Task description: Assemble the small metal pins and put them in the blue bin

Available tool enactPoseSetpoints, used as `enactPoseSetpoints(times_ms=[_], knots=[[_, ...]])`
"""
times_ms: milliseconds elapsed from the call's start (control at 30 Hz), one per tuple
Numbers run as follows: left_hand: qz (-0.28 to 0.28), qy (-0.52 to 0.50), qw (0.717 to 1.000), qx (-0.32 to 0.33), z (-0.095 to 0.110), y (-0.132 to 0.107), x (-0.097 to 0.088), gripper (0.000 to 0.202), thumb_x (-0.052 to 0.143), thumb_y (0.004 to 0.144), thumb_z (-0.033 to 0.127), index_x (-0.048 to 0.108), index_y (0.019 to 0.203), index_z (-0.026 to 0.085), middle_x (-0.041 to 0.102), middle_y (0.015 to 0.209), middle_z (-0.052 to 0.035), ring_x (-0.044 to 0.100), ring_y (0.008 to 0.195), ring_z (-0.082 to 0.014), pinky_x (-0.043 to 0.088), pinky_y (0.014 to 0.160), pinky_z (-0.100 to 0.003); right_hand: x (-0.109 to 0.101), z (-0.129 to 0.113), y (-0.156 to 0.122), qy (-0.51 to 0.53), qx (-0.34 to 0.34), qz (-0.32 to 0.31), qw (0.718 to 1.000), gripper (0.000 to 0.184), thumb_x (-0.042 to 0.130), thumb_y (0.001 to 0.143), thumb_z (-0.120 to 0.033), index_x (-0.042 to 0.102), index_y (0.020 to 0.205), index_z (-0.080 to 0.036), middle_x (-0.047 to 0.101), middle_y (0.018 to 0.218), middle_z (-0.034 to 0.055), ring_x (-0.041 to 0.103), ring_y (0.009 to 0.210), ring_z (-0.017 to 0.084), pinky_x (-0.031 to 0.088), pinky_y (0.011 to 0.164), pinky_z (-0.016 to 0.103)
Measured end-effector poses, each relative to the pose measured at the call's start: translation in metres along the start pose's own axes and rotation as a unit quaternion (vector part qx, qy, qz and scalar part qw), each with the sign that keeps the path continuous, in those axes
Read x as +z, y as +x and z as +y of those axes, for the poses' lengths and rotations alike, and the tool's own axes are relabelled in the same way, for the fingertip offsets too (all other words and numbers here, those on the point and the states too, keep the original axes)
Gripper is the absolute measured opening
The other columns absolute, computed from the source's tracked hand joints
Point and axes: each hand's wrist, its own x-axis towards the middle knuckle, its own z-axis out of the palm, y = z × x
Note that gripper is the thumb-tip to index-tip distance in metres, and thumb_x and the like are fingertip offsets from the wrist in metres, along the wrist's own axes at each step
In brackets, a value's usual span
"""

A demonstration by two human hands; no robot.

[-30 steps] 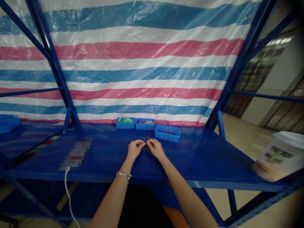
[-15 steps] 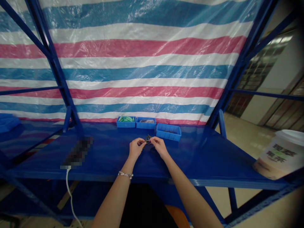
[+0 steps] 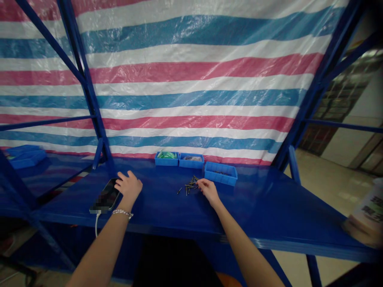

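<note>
My left hand [image 3: 128,187], fingers spread and holding nothing, hovers over or touches the upper right edge of a smartphone [image 3: 106,196]. I cannot tell which. A white cable [image 3: 97,224] runs from the phone's lower end. My right hand [image 3: 208,192] is pinched at the right side of a small loose pile of dark screws [image 3: 190,185], with what looks like one thin screw at its fingertips. One screw [image 3: 179,191] lies apart, left of the pile.
Behind the pile stand a blue bin [image 3: 220,178] of small dark parts, a bin [image 3: 191,164] of greyish pieces and a bin [image 3: 166,162] of green packets. A drink cup [image 3: 366,215] stands at the right end. Blue posts [image 3: 92,107] frame the table [image 3: 167,207].
My left hand has left the pile and moved left to the phone, its fingers opening. My right hand remains pinched by the screws. The view has shifted left.
</note>
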Motion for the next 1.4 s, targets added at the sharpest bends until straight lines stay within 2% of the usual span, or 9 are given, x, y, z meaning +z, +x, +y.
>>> enactPoseSetpoints(times_ms=[133, 233, 300, 500, 633, 733, 867, 967, 1400], knots=[[-0.004, 0.034, 0.999, -0.019, -0.019, 0.008, 0.012, 0.041, 0.058, 0.069, 0.031, 0.048, 0.101, 0.008, 0.031, 0.118, -0.0238, 0.039, 0.098, -0.0421, 0.027, 0.079, -0.048, 0.0, -0.003, 0.0, 0.024, 0.012, 0.002, 1.0, 0.033, 0.056, 0.065, -0.046, 0.062, 0.066, -0.014, 0.049, 0.053, 0.0001, 0.042, 0.046, 0.01, 0.028, 0.037, 0.019], [0.003, 0.03, 1.0, -0.005, -0.018, 0.006, 0.015, 0.04, 0.056, 0.071, 0.032, 0.047, 0.102, 0.007, 0.031, 0.118, -0.0242, 0.039, 0.099, -0.042, 0.027, 0.079, -0.049, -0.001, -0.005, 0.0, 0.046, 0.021, 0.005, 0.999, 0.037, 0.057, 0.064, -0.05, 0.062, 0.068, -0.014, 0.048, 0.052, -0.0007, 0.04, 0.043, 0.009, 0.027, 0.035, 0.019], [0.008, 0.015, 0.999, 0.03, -0.011, 0.004, 0.014, 0.04, 0.053, 0.073, 0.03, 0.046, 0.105, 0.008, 0.028, 0.121, -0.0233, 0.037, 0.102, -0.0396, 0.026, 0.081, -0.048, -0.002, -0.006, 0.0, 0.064, 0.025, 0.009, 0.998, 0.039, 0.057, 0.064, -0.053, 0.061, 0.069, -0.014, 0.047, 0.052, -0.0012, 0.039, 0.041, 0.009, 0.027, 0.034, 0.019], [-0.032, -0.066, 0.986, 0.153, 0.039, -0.017, 0.015, 0.034, 0.047, 0.077, 0.024, 0.045, 0.11, 0.014, 0.03, 0.122, -0.0165, 0.035, 0.107, -0.0292, 0.027, 0.086, -0.043, -0.006, -0.006, 0.0, 0.109, 0.026, 0.01, 0.994, 0.042, 0.057, 0.065, -0.055, 0.06, 0.072, -0.014, 0.046, 0.054, -0.0015, 0.038, 0.039, 0.007, 0.027, 0.034, 0.02], [-0.104, -0.14, 0.96, 0.22, 0.078, -0.047, 0.025, 0.025, 0.047, 0.078, 0.029, 0.051, 0.1, 0.02, 0.04, 0.112, -0.0097, 0.038, 0.102, -0.0233, 0.031, 0.083, -0.038, -0.008, -0.004, 0.0, 0.113, 0.029, 0.004, 0.993, 0.041, 0.057, 0.066, -0.054, 0.06, 0.073, -0.013, 0.046, 0.054, -0.0015, 0.037, 0.039, 0.007, 0.026, 0.034, 0.019], [-0.155, -0.192, 0.936, 0.252, 0.097, -0.073, 0.031, 0.021, 0.045, 0.08, 0.036, 0.055, 0.093, 0.024, 0.045, 0.104, -0.0058, 0.04, 0.099, -0.0205, 0.033, 0.08, -0.034, -0.008, -0.003, 0.001, 0.102, 0.031, -0.003, 0.994, 0.04, 0.059, 0.065, -0.052, 0.06, 0.073, -0.013, 0.047, 0.053, -0.0016, 0.038, 0.038, 0.007, 0.026, 0.034, 0.019], [-0.186, -0.239, 0.919, 0.252, 0.111, -0.099, 0.033, 0.031, 0.034, 0.085, 0.044, 0.058, 0.088, 0.026, 0.046, 0.103, -0.0044, 0.041, 0.097, -0.0196, 0.034, 0.079, -0.034, -0.005, -0.002, 0.003, 0.078, 0.031, -0.014, 0.996, 0.041, 0.062, 0.06, -0.052, 0.062, 0.071, -0.013, 0.047, 0.048, -0.0022, 0.038, 0.036, 0.007, 0.026, 0.032, 0.019], [-0.193, -0.259, 0.915, 0.24, 0.114, -0.109, 0.031, 0.036, 0.03, 0.086, 0.045, 0.059, 0.087, 0.026, 0.045, 0.106, -0.0042, 0.04, 0.098, -0.0203, 0.033, 0.08, -0.035, -0.004, -0.001, 0.003, 0.062, 0.028, -0.017, 0.998, 0.042, 0.063, 0.059, -0.053, 0.063, 0.071, -0.013, 0.047, 0.046, -0.0022, 0.038, 0.035, 0.007, 0.026, 0.031, 0.019], [-0.227, -0.299, 0.903, 0.21, 0.111, -0.105, 0.032, 0.022, 0.043, 0.083, 0.034, 0.061, 0.081, 0.023, 0.049, 0.103, -0.0044, 0.041, 0.097, -0.0212, 0.034, 0.078, -0.035, -0.003, -0.002, 0.002, 0.03, 0.011, -0.016, 0.999, 0.045, 0.061, 0.059, -0.055, 0.067, 0.074, -0.013, 0.051, 0.046, -0.0002, 0.039, 0.036, 0.008, 0.027, 0.033, 0.019]])
